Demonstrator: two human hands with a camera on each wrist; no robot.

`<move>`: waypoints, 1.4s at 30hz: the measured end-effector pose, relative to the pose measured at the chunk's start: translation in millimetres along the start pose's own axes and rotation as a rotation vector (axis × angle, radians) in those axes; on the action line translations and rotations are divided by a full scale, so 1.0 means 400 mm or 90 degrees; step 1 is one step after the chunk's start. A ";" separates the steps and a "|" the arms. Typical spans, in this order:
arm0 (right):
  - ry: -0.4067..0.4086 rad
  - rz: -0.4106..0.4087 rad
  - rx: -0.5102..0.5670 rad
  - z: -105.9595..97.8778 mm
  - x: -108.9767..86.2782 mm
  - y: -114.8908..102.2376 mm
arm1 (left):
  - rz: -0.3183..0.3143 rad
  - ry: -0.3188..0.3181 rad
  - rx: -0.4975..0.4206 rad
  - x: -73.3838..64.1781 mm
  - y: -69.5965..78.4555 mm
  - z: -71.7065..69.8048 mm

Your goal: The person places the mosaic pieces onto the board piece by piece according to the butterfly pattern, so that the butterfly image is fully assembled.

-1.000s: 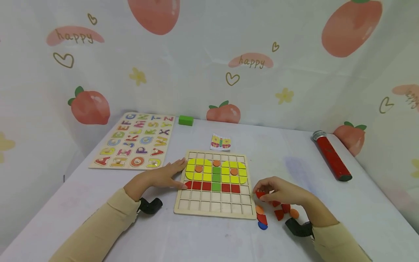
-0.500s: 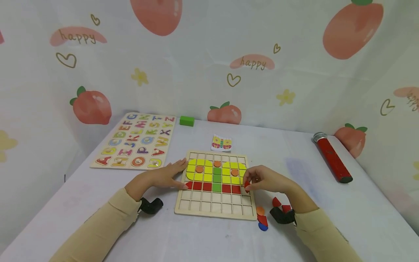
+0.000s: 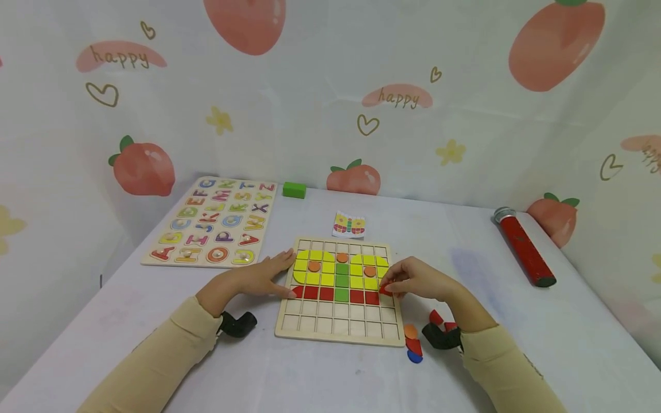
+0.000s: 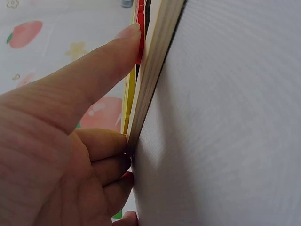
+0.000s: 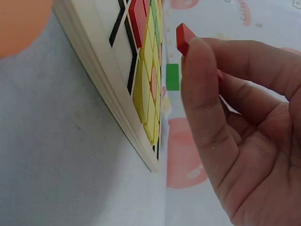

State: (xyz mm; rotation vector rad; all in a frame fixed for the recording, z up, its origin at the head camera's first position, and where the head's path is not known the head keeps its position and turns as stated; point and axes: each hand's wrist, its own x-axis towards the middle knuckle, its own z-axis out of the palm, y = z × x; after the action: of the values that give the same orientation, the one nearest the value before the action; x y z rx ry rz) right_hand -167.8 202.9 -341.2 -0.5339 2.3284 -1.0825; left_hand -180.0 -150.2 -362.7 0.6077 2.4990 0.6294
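Observation:
A wooden grid board [image 3: 338,327] lies mid-table, bearing yellow tiles [image 3: 312,280], orange discs [image 3: 314,267], a green column [image 3: 342,281] and a row of red tiles [image 3: 356,296]. My left hand [image 3: 258,276] rests along its left edge, fingers fairly straight, thumb on the leftmost red tile [image 4: 141,40]. Between thumb and fingers my right hand [image 3: 426,279] pinches a red tile [image 5: 184,37] at the right end of the red row. The right wrist view shows that tile raised off the board; its full shape is hidden. A second bit of red shows behind the thumb.
Loose red tiles [image 3: 436,317], an orange disc [image 3: 410,331] and a blue piece [image 3: 415,356] lie right of the board. Behind it are a butterfly picture card [image 3: 348,224] and green block [image 3: 294,190]. An alphabet board [image 3: 212,223] stands left, a red microphone [image 3: 524,246] right.
My right hand has come left from the loose pieces to the board's right side, carrying a red tile, and has shifted slightly since half a second ago. The left hand stays put.

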 end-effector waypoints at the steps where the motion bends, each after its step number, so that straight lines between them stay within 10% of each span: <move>1: 0.001 0.006 0.003 0.001 0.000 0.000 | 0.000 0.000 0.000 0.000 -0.001 0.000; 24: 0.037 0.108 -0.018 0.022 0.014 0.011 | 0.002 -0.001 0.003 0.002 0.000 -0.001; 42: 0.034 0.091 -0.053 0.009 -0.017 0.013 | 0.000 0.000 0.008 -0.002 0.000 -0.002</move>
State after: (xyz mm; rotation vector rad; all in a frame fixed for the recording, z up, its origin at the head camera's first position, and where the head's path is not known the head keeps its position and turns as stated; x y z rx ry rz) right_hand -160.8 207.6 -345.4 -0.3664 2.4255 -0.9474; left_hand -179.8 -150.8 -361.8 0.6120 2.5054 0.6146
